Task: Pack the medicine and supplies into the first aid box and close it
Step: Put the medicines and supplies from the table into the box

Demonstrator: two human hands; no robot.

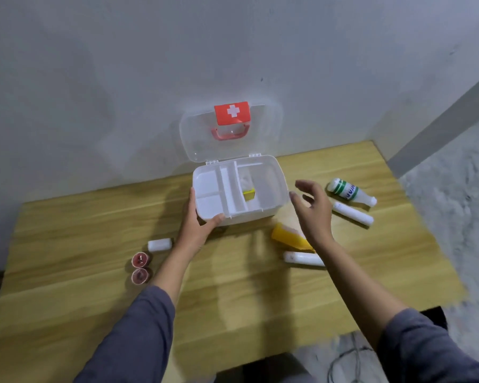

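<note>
The white first aid box [271, 186] stands open on the wooden table, its clear lid [205, 139] with a red cross label and red handle tilted back against the wall. A divided white tray covers its left half, and a yellow item [249, 194] lies in the right half. My left hand [198, 219] grips the box's front left corner. My right hand [313, 208] hovers empty with fingers spread, just right of the box. Under it lies a yellow pack [286, 236]. A white roll [303, 257] lies in front of the pack.
A green and white bottle [349, 190] and a long white roll [353, 213] lie at the right. A short white roll [159, 244] and two small dark red cups [140, 268] sit at the left. The table's right edge drops to a grey floor.
</note>
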